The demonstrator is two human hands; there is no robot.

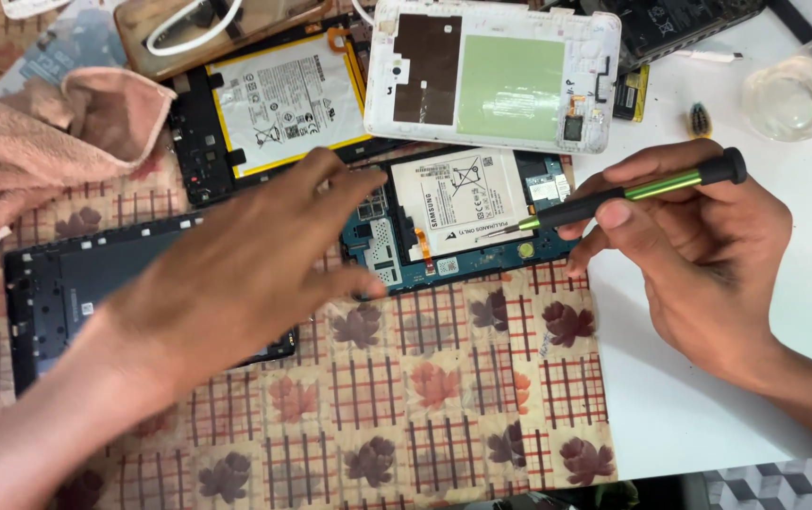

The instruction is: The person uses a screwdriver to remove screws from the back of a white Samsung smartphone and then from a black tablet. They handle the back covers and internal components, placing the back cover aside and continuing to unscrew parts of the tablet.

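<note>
An opened small tablet (463,222) lies in the middle, showing its white battery and blue circuit board. My right hand (699,255) holds a green and black screwdriver (637,189), with the tip over the battery's right edge. My left hand (245,274) hovers blurred, fingers spread, over the tablet's left side and touches nothing I can make out. A dark tablet frame (57,293) lies partly under that hand.
A white back cover (496,76) lies inside-up at the top. Left of it sits another opened tablet with a yellow-edged battery (283,104). A pink cloth (38,142) is at far left. A clear glass (793,90) stands on the white table at top right.
</note>
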